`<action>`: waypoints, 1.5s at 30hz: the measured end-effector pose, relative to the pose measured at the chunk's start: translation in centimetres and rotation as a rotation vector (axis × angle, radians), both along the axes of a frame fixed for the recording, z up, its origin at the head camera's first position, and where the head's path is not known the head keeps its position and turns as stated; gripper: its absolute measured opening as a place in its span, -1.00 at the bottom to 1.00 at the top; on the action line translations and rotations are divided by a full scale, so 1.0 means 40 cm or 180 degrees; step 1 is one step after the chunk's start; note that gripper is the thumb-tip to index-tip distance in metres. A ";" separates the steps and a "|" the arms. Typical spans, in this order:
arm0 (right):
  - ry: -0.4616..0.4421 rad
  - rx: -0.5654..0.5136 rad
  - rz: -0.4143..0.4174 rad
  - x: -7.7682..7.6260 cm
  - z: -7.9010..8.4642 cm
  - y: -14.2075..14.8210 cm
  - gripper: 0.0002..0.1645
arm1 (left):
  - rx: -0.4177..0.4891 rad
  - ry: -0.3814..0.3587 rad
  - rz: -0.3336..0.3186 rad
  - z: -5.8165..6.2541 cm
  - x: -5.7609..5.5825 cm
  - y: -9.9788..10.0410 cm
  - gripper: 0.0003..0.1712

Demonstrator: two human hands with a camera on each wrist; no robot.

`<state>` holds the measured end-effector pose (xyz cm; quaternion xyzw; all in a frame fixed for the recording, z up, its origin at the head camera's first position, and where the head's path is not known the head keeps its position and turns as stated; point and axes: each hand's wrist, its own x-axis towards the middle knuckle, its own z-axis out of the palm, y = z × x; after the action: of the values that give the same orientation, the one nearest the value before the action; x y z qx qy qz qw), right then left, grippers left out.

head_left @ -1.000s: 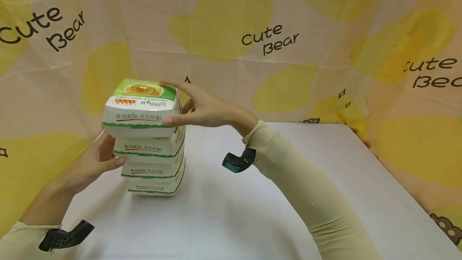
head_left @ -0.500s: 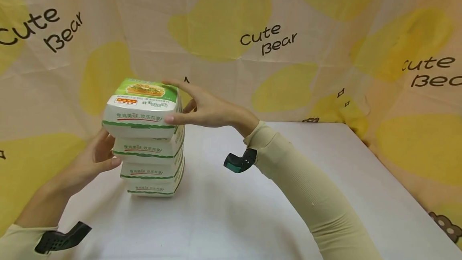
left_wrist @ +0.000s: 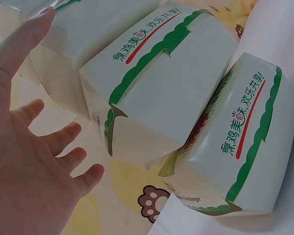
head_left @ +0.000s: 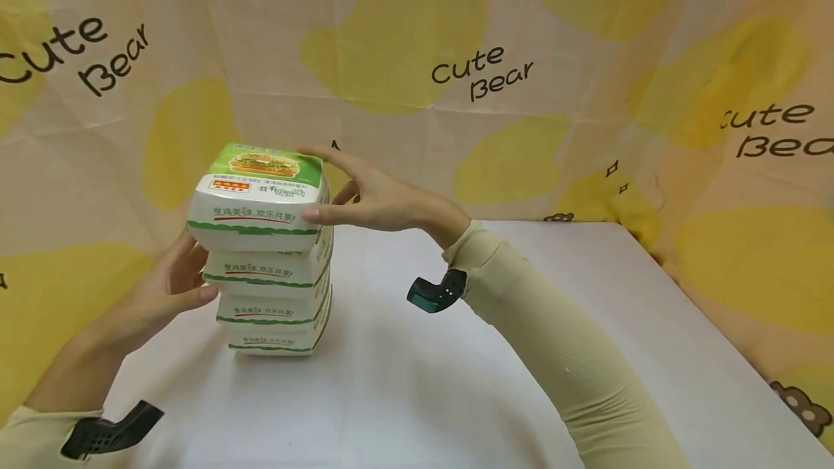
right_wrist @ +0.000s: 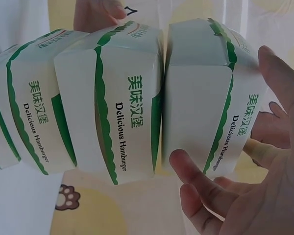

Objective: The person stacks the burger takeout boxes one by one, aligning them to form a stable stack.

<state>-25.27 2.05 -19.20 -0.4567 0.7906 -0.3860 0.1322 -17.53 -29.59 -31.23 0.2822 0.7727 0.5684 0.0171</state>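
A stack of several white-and-green cardboard hamburger boxes (head_left: 258, 268) stands on the left of the table, slightly uneven. The top hamburger box (head_left: 257, 226) carries a burger picture on its lid. My right hand (head_left: 391, 197) holds this box at its right side, thumb on the front face and forefinger over the back corner of the lid. In the right wrist view, its fingers (right_wrist: 206, 188) curl along the box's side. My left hand (head_left: 153, 295) is at the stack's left side, partly hidden behind it. The left wrist view shows that hand (left_wrist: 34, 161) with spread fingers beside the boxes.
The white tabletop (head_left: 495, 353) extends to the right of the stack. Behind it hangs a yellow-patterned cloth (head_left: 391, 35) printed with "Cute Bear". A black wrist device (head_left: 436, 292) sits on the right sleeve, and another black device (head_left: 111, 429) on the left.
The top box has shifted very slightly right over the stack, along with my right hand. My left thumb has drawn back a little to the left. The lower boxes look nearly unchanged.
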 end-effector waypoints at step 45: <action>0.0250 -0.0050 -0.0441 -0.016 -0.059 0.163 -0.31 | 0.0212 0.0185 -0.0080 0.014 0.007 -0.026 -0.21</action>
<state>-25.92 8.58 -21.55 -0.4167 0.8218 -0.3821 0.0706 -17.24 -30.61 -30.66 0.3087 0.7499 0.5851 -0.0076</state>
